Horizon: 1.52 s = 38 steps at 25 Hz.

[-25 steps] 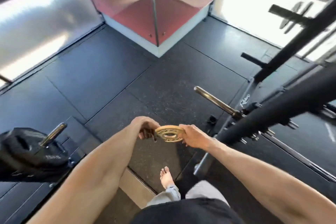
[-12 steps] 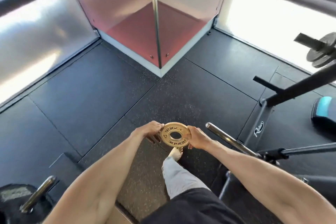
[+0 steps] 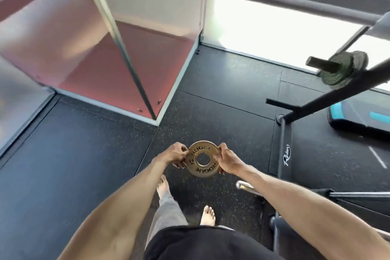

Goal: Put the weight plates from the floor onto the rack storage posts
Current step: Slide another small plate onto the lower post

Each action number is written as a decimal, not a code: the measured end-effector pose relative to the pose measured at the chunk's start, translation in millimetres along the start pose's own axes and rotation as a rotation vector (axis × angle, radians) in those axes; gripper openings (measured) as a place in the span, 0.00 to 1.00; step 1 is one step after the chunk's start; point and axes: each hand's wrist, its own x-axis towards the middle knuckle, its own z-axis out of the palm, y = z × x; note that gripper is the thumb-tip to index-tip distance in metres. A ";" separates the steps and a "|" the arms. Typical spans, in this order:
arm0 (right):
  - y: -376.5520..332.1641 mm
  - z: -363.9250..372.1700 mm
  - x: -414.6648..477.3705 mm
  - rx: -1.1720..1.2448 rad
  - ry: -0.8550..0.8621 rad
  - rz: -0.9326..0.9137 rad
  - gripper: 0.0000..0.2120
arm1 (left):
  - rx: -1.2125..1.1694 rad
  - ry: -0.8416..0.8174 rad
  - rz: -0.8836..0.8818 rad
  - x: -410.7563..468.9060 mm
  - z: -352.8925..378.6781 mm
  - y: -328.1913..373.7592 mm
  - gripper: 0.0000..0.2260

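- a small gold weight plate (image 3: 202, 158) hangs in the air over the black rubber floor (image 3: 84, 164). its face is turned up, so its centre hole shows.
- the left hand (image 3: 176, 155) pinches the rim at nine o'clock and the right hand (image 3: 226, 161) at three o'clock, both with fingers curled close together round the edge.
- gripping opposite sides likely keeps the hole steady for lining up with a post.
- toward two o'clock from the plate, a bare storage post (image 3: 278, 102) juts from the rack upright (image 3: 337, 88).
- farther along that line, a loaded post (image 3: 316, 63) carries dark green plates (image 3: 344, 70).
- the gold plate is well apart from both posts, so it looks mid-carry.
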 end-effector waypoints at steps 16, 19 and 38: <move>-54.5 -173.6 161.7 0.628 0.717 0.249 0.09 | 0.428 -0.269 0.530 251.1 -167.8 293.1 0.07; -33.9 -219.3 187.3 0.646 0.867 0.262 0.09 | 0.491 -0.314 0.605 294.1 -156.5 363.3 0.06; 63.4 -438.8 245.0 0.872 1.332 0.659 0.06 | 0.876 -0.618 0.883 465.7 -16.0 675.0 0.07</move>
